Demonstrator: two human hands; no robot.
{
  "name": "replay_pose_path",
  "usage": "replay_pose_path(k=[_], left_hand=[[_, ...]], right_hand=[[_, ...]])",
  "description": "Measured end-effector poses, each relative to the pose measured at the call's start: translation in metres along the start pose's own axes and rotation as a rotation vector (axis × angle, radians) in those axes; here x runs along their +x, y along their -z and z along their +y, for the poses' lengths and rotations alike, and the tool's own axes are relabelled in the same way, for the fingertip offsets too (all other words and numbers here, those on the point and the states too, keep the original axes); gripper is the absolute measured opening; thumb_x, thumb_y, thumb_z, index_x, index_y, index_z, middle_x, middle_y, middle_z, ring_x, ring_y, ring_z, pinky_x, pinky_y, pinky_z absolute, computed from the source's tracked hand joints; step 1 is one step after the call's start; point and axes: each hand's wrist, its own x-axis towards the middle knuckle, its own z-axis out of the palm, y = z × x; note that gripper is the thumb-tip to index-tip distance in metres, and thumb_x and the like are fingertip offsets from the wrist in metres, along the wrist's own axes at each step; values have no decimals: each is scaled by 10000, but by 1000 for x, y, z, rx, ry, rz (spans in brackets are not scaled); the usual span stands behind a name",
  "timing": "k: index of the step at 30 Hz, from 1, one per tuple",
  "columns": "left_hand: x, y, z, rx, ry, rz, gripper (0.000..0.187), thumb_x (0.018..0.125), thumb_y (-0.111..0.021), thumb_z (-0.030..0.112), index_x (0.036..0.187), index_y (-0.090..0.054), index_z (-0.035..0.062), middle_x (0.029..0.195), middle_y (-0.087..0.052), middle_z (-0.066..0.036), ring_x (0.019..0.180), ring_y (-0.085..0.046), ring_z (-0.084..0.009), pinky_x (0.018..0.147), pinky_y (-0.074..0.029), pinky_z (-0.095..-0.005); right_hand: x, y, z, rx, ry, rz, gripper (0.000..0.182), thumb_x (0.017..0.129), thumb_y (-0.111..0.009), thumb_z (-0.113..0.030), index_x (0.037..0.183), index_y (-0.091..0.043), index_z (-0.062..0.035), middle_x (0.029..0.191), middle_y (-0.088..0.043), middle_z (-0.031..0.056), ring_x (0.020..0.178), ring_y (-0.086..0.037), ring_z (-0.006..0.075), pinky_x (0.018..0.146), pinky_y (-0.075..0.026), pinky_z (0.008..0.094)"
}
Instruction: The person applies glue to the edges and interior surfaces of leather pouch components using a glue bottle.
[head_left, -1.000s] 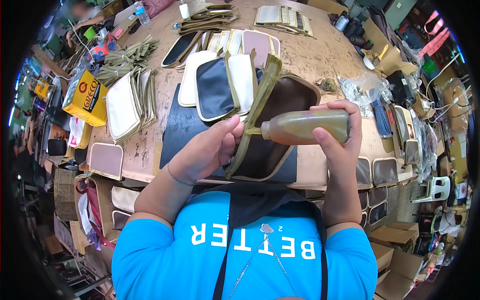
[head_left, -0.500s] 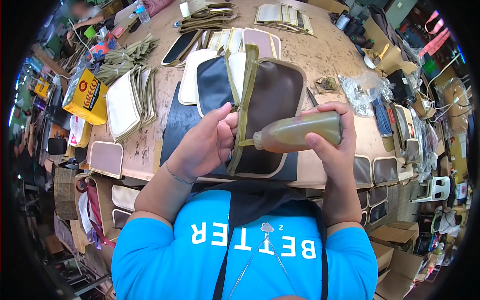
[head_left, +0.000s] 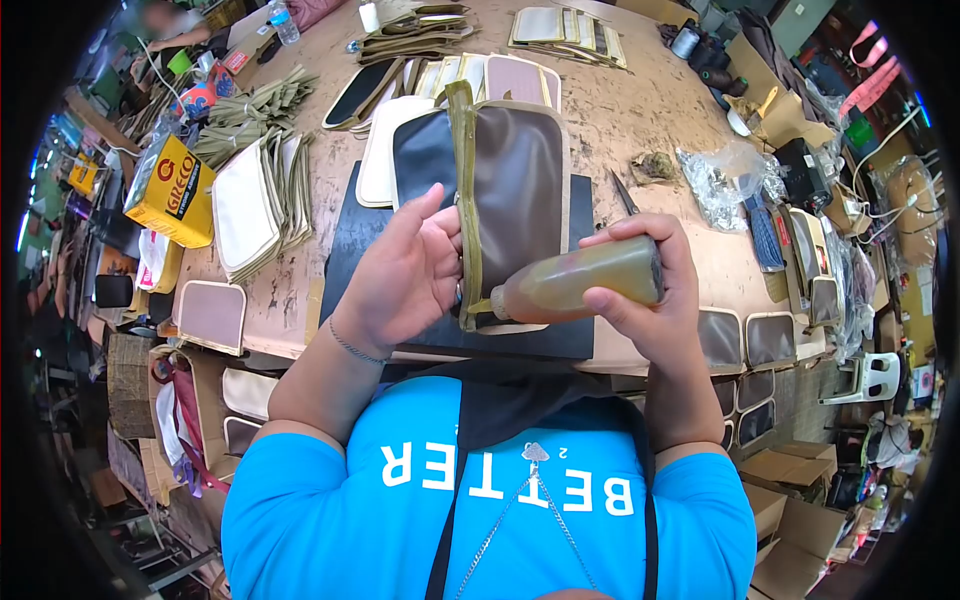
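My right hand (head_left: 655,290) is wrapped round a squeeze bottle (head_left: 585,283) of yellowish-brown liquid, tilted with its nozzle toward the left. The nozzle meets the lower part of an olive strip (head_left: 467,200) along the left edge of a brown panel (head_left: 520,185). At the strip's left side is my left hand (head_left: 410,270), palm up, its fingertips hidden behind the strip and panel. A dark blue panel (head_left: 423,155) with a cream border lies behind them. Beneath is a black board (head_left: 345,260).
A yellow can (head_left: 172,190) and a stack of white panels (head_left: 255,215) stand at the left. Scissors (head_left: 624,190) lie right of the board. Plastic wrap (head_left: 720,180) and cartons are at the right. Part of another person (head_left: 175,30) shows at the top left.
The brown panel and its strip have shifted left and turned more upright. The bottle in my right hand has moved left and slightly down, its nozzle now lower on the strip.
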Motion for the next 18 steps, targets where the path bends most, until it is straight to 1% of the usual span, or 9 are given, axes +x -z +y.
replay_pose_path(k=[2,5,8,11,13,14,16,17,18], left_hand=[[1,1,0,-7,-2,0,699,1018,-284,523,1430,-356,-38,1336,-551,-195,1217,-568,-268,1042,-445,-406],[2,4,-2,-13,-6,-6,698,1018,-286,523,1427,-360,-37,1333,-553,-194,1217,-567,-268,1048,-439,-408],[2,6,-2,-15,-16,-2,691,1019,-285,519,1426,-364,-34,1329,-558,-190,1210,-571,-264,1044,-442,-404],[2,7,0,-23,-24,-2,686,1021,-283,518,1425,-369,-29,1325,-563,-182,1200,-578,-256,1036,-447,-397],[2,8,1,-25,-29,-8,687,1021,-280,523,1423,-373,-26,1320,-567,-175,1193,-582,-250,1034,-448,-392],[2,9,1,-9,-31,7,647,1024,-293,492,1413,-390,-17,1299,-581,-158,1179,-587,-233,1023,-453,-378],[1,10,0,21,-35,37,568,1032,-319,429,1392,-423,2,1256,-609,-124,1150,-595,-198,999,-464,-350],[0,10,-3,115,-101,84,533,1017,-370,394,1373,-442,3,1235,-616,-129,1139,-597,-199,986,-467,-348],[-1,9,-8,209,-167,131,500,1002,-421,358,1354,-460,4,1213,-622,-134,1127,-598,-200,972,-470,-347]], right_hand=[[0,-2,-1,26,-10,-24,526,737,-841,-94,1147,-515,-52,1052,-619,97,991,-620,164,872,-497,299],[0,0,2,-3,56,-17,526,738,-842,-100,1148,-516,-50,1050,-622,100,993,-623,168,871,-497,299],[-1,-1,1,-6,73,-49,526,734,-843,-101,1144,-517,-49,1048,-626,103,992,-624,174,871,-497,305],[1,2,-5,-141,38,-204,582,723,-839,-95,1168,-468,-36,1090,-608,142,1027,-613,200,903,-501,342],[1,5,-4,-128,55,-177,569,721,-841,-87,1166,-488,-38,1068,-622,119,1007,-617,192,895,-493,321],[2,6,-3,-121,64,-164,563,720,-841,-84,1164,-498,-40,1058,-629,107,996,-619,188,891,-489,311],[3,10,-4,52,27,-16,567,743,-825,-121,1187,-483,-36,1080,-625,131,1010,-615,199,903,-487,316],[3,13,-5,137,10,58,570,755,-817,-140,1198,-476,-34,1091,-623,143,1017,-613,205,909,-485,318],[5,19,-5,180,48,111,567,776,-799,-167,1212,-464,-27,1114,-614,162,1033,-610,216,919,-487,328]])
